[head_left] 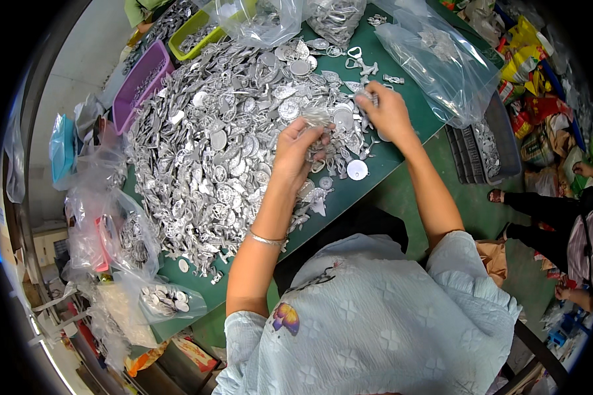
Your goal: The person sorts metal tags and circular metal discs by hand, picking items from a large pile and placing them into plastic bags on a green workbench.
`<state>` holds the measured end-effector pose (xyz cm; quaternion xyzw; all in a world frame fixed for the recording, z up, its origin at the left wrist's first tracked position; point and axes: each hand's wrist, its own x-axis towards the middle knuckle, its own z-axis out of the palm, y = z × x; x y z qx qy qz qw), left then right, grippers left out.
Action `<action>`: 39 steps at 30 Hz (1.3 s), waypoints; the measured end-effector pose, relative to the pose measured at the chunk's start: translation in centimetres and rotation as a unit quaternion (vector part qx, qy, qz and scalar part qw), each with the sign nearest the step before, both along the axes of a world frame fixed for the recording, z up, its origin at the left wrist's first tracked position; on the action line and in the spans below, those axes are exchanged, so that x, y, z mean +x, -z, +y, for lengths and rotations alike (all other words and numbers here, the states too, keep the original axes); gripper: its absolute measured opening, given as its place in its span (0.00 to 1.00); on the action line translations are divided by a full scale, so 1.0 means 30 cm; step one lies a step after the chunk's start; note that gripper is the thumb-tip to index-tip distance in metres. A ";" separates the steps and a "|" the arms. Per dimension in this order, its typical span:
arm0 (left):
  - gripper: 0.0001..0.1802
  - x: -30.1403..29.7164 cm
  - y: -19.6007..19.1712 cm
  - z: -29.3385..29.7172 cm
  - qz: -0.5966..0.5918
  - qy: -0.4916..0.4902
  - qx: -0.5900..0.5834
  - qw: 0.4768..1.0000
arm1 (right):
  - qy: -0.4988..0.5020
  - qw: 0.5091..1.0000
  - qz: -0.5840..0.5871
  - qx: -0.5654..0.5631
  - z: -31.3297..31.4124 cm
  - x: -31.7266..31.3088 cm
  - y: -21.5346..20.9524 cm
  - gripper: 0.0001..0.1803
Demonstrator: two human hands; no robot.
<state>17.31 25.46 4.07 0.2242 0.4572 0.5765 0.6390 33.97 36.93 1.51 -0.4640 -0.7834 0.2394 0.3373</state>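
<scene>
A broad heap of small silver-grey metal pieces [204, 158], with discs, ovals and figure shapes among them, covers much of the green table [392, 62]. At the heap's right side my left hand [295, 148] is closed on a few shiny metal pieces [317, 117], blurred and partly hidden by the fingers. My right hand [390, 113] is a little farther right, over scattered pieces, its fingertips pinched together. What they hold, if anything, is too small and blurred to name. A round white disc [357, 170] lies near the table's front edge, below both hands.
A purple bin [122, 105] and a yellow-green bin [184, 33] stand along the heap's far left. Clear plastic bags [441, 72] lie at the far right. A dark crate [464, 155] sits beyond the right edge. Another person [586, 243] is at the right.
</scene>
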 end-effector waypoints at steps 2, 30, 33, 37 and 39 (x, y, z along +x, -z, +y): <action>0.12 -0.025 0.007 -0.020 -0.133 -0.003 0.050 0.990 | -0.024 0.880 0.279 -0.385 0.017 0.042 -0.027 0.09; 0.18 -0.156 -0.054 0.074 0.791 0.040 0.030 0.610 | -0.184 0.975 -0.121 -0.009 0.040 -0.297 -0.044 0.14; 0.15 -0.146 -0.055 0.074 0.804 0.040 0.021 0.593 | -0.208 0.971 0.019 -0.118 0.066 -0.283 -0.046 0.08; 0.14 -0.159 -0.040 0.062 0.734 -0.038 0.016 0.678 | -0.177 0.983 -0.049 0.003 0.060 -0.279 -0.034 0.07; 0.13 -0.185 -0.049 0.050 0.737 -0.085 -0.016 0.671 | -0.150 0.980 -0.098 0.085 0.019 -0.295 -0.049 0.07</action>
